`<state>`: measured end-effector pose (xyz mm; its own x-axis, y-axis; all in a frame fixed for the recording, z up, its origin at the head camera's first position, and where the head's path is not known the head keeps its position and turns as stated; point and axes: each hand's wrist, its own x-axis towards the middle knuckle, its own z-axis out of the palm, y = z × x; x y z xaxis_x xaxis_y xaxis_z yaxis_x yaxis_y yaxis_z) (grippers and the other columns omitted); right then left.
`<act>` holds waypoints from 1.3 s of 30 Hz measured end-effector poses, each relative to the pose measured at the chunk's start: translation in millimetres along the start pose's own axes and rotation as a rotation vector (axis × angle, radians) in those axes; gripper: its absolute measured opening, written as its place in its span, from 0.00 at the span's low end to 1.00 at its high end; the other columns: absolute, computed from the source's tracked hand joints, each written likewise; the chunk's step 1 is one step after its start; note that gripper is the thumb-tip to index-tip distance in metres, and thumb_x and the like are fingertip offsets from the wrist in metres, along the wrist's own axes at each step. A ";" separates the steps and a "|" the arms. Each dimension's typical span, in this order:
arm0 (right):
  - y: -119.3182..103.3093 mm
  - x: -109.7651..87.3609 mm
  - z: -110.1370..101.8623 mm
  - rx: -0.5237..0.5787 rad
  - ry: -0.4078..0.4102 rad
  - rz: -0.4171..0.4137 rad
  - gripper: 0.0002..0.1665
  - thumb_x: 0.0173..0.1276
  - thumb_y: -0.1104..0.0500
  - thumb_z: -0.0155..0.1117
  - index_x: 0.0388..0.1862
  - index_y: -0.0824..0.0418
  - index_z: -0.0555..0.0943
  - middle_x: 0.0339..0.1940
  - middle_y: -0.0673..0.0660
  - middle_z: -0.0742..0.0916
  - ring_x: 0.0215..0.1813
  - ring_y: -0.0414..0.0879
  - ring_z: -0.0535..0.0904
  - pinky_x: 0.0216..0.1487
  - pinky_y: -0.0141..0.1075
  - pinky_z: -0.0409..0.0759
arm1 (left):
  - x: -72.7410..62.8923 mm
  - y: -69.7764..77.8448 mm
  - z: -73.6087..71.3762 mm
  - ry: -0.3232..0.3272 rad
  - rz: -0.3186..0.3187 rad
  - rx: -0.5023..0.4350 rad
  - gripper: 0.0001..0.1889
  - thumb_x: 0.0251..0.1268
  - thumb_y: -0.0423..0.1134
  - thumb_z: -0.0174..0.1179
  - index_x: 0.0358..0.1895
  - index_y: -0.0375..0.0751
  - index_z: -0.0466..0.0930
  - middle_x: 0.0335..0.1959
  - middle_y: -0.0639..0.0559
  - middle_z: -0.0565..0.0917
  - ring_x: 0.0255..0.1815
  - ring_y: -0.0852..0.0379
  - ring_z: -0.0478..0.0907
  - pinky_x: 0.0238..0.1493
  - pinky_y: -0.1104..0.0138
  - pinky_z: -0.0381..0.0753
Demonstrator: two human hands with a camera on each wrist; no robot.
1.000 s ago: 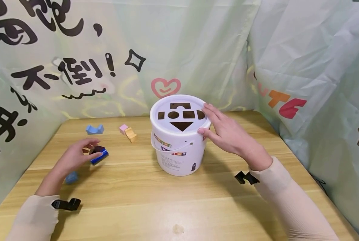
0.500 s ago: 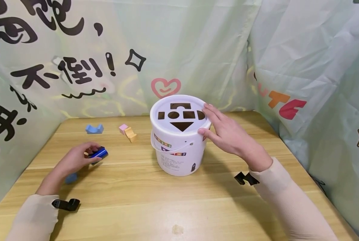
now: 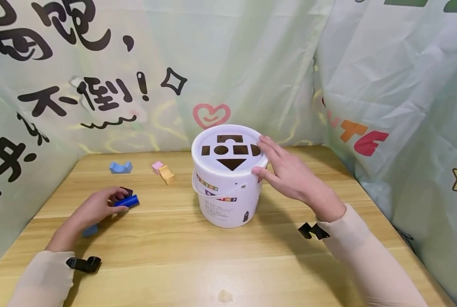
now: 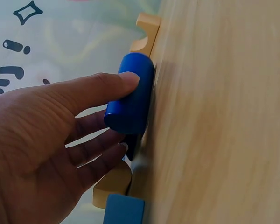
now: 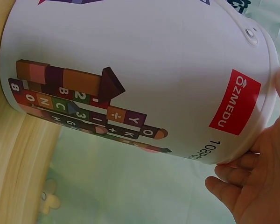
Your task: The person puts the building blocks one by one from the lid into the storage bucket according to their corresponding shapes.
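My left hand (image 3: pixel 92 209) pinches a dark blue cylinder block (image 3: pixel 127 201) low over the left of the table, thumb on its near side. In the left wrist view the thumb lies across the cylinder (image 4: pixel 130 98), and the fingers reach behind it. A dark block (image 3: pixel 126 192) shows just behind the cylinder, partly hidden. On the right, the fingers and thumb of my right hand (image 3: pixel 291 175) rest on the lid rim of a white bucket (image 3: pixel 228 204). The lid (image 3: pixel 205 164) has several cut-out shapes, among them a circle, a triangle and an arch.
A light blue arch block (image 3: pixel 121 167), a pink block (image 3: pixel 157 166) and an orange arch block (image 3: pixel 166 175) lie farther back on the wooden table (image 3: pixel 167 264). Another blue block (image 3: pixel 90 230) sits beside my left wrist. Printed cloth (image 3: pixel 251 64) hangs behind.
My left fingers have closed in on the blue cylinder, and it has turned and shifted slightly. My right hand stays on the bucket's rim. The head view has tilted up a little.
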<state>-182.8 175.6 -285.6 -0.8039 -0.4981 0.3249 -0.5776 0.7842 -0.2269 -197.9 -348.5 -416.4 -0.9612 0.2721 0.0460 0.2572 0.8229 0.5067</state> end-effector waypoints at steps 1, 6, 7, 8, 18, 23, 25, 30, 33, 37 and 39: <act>0.0 -0.2 0.1 0.000 0.000 0.000 0.46 0.73 0.33 0.49 0.78 0.60 0.56 0.80 0.55 0.56 0.77 0.55 0.55 0.69 0.54 0.62 | -0.3 -0.1 -0.1 -0.005 -0.003 0.004 0.24 0.59 0.44 0.71 0.54 0.34 0.77 0.44 0.40 0.81 0.40 0.46 0.78 0.38 0.57 0.79; -0.2 -0.7 0.3 0.003 -0.002 0.001 0.46 0.73 0.33 0.49 0.78 0.59 0.56 0.80 0.55 0.56 0.77 0.55 0.55 0.69 0.54 0.63 | -2.6 -0.3 -0.1 -0.026 0.002 0.027 0.26 0.58 0.45 0.71 0.55 0.34 0.76 0.46 0.37 0.81 0.42 0.43 0.79 0.44 0.49 0.78; -0.2 -0.7 0.5 0.003 -0.002 0.001 0.46 0.73 0.34 0.49 0.78 0.59 0.56 0.79 0.55 0.56 0.77 0.55 0.55 0.69 0.54 0.63 | -2.9 -0.4 0.2 -0.029 0.004 0.029 0.26 0.58 0.45 0.71 0.55 0.34 0.76 0.46 0.36 0.81 0.42 0.42 0.79 0.45 0.47 0.78; -0.3 -0.8 0.4 0.004 -0.001 0.001 0.45 0.73 0.34 0.49 0.78 0.60 0.56 0.79 0.55 0.56 0.77 0.55 0.55 0.69 0.54 0.63 | -3.3 -0.1 0.4 -0.033 0.003 0.033 0.26 0.58 0.45 0.71 0.55 0.33 0.76 0.46 0.36 0.81 0.43 0.42 0.79 0.46 0.47 0.78; 0.9 -1.6 0.5 0.004 0.004 0.002 0.45 0.73 0.33 0.48 0.78 0.59 0.56 0.79 0.54 0.56 0.76 0.56 0.57 0.68 0.55 0.63 | -4.0 5.6 2.2 -0.052 -0.009 0.054 0.24 0.59 0.46 0.70 0.52 0.33 0.77 0.45 0.35 0.81 0.40 0.44 0.79 0.43 0.47 0.79; 0.5 -1.8 0.6 0.011 0.001 0.006 0.45 0.73 0.33 0.49 0.78 0.59 0.56 0.80 0.53 0.56 0.76 0.56 0.57 0.68 0.54 0.63 | -3.1 6.2 2.8 -0.054 -0.024 0.057 0.24 0.60 0.48 0.69 0.52 0.34 0.77 0.46 0.35 0.81 0.40 0.45 0.79 0.41 0.49 0.80; 0.5 -1.4 1.0 0.009 0.000 0.005 0.45 0.73 0.33 0.49 0.78 0.59 0.56 0.80 0.54 0.56 0.76 0.56 0.57 0.68 0.55 0.63 | -2.5 6.1 2.8 -0.055 -0.033 0.047 0.24 0.61 0.49 0.68 0.53 0.35 0.78 0.46 0.36 0.82 0.40 0.46 0.79 0.41 0.51 0.80; 0.2 -1.3 1.1 0.004 0.001 0.005 0.45 0.73 0.33 0.49 0.78 0.59 0.57 0.79 0.55 0.56 0.76 0.56 0.56 0.69 0.55 0.63 | -2.1 6.9 0.5 -0.046 -0.048 0.017 0.24 0.63 0.50 0.67 0.53 0.37 0.77 0.38 0.45 0.81 0.35 0.50 0.78 0.33 0.60 0.78; 0.0 -1.5 1.0 0.006 -0.001 0.009 0.45 0.73 0.33 0.49 0.78 0.59 0.56 0.80 0.54 0.56 0.76 0.56 0.57 0.68 0.55 0.63 | -2.9 9.7 -1.8 -0.024 -0.040 0.001 0.23 0.63 0.49 0.66 0.53 0.37 0.77 0.34 0.48 0.80 0.31 0.53 0.76 0.28 0.64 0.75; 0.1 -1.3 1.0 0.004 -0.001 0.009 0.45 0.73 0.33 0.48 0.78 0.58 0.56 0.80 0.54 0.56 0.76 0.56 0.57 0.68 0.55 0.63 | -4.2 16.4 -4.9 0.023 -0.008 -0.007 0.21 0.64 0.48 0.66 0.52 0.37 0.78 0.40 0.43 0.82 0.37 0.49 0.78 0.34 0.60 0.79; 0.2 -1.2 0.9 0.005 -0.002 0.008 0.45 0.73 0.33 0.48 0.78 0.59 0.56 0.80 0.54 0.56 0.76 0.56 0.56 0.69 0.55 0.63 | -4.8 20.1 -6.9 0.045 0.007 -0.011 0.20 0.64 0.48 0.66 0.51 0.37 0.78 0.43 0.40 0.82 0.41 0.45 0.80 0.39 0.54 0.81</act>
<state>-182.1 175.9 -286.8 -0.8086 -0.4929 0.3213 -0.5721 0.7862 -0.2337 -188.8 -336.7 -400.6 -0.9628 0.2552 0.0884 0.2634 0.8151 0.5159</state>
